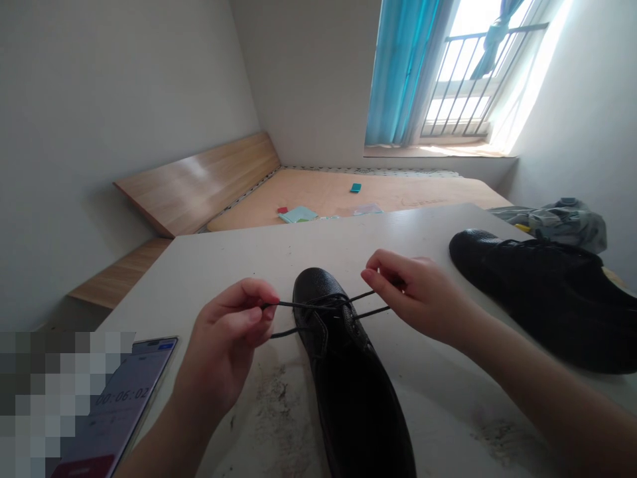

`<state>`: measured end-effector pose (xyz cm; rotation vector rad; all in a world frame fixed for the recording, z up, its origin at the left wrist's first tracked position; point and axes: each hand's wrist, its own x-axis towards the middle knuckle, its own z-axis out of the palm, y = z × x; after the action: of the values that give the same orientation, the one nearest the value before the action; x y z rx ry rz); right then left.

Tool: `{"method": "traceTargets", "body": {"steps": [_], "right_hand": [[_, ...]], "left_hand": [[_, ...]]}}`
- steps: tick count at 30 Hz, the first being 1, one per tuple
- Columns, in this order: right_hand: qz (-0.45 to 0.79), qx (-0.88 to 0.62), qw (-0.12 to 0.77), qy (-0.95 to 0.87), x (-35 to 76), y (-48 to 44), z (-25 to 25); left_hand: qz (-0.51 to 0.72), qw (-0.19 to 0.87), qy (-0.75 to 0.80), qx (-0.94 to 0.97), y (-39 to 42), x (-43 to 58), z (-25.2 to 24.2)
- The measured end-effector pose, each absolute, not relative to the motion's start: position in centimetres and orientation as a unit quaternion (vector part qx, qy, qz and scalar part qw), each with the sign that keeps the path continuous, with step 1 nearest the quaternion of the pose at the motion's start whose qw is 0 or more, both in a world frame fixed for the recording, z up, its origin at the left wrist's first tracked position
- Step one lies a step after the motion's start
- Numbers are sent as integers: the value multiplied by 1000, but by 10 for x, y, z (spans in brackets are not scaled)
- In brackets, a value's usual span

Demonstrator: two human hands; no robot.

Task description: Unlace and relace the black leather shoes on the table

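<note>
A black leather shoe (318, 285) lies on the white table with its toe pointing away from me and its opening toward me. Thin dark shoelaces (306, 305) run out from its eyelets to both sides, stretched fairly straight. On the left, my left hand (226, 338) pinches one lace between thumb and fingers, and a second strand reaches its lower fingers. My right hand (413, 289) has its fingers closed on the laces to the right of the shoe. The exact grip inside the right fingers is partly hidden.
A second black shoe (537, 285) stands at the table's right side. At the left edge lies a phone (144, 372) showing a timer, partly pixelated. Beyond the white table (223, 255) is a bed (318, 182) with small items, and grey-green cloth (572, 222) lies at the right.
</note>
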<state>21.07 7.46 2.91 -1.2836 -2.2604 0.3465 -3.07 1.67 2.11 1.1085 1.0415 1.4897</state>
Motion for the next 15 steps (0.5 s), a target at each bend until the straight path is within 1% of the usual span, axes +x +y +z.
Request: {"method": "traceTargets", "body": {"steps": [3, 5, 7, 8, 10, 12, 13, 15], "right_hand": [[2, -510, 228, -830, 213, 74, 30], [-90, -525, 230, -815, 215, 75, 31], [-149, -533, 251, -794, 216, 76, 33], [-148, -537, 264, -787, 217, 77, 34], [-67, -544, 273, -790, 217, 78, 38], [88, -540, 239, -802, 218, 80, 39], [176, -533, 203, -802, 218, 82, 38], [333, -510, 102, -786, 219, 84, 34]], "left_hand": [[575, 241, 549, 556, 12, -28, 20], [540, 92, 579, 604, 9, -24, 20], [530, 1, 573, 626, 9, -22, 19], [532, -28, 566, 629, 10, -22, 19], [524, -63, 571, 629, 14, -25, 17], [473, -45, 608, 636, 19, -31, 16], [428, -3, 632, 646, 21, -35, 15], [310, 143, 654, 675, 24, -40, 14]]}}
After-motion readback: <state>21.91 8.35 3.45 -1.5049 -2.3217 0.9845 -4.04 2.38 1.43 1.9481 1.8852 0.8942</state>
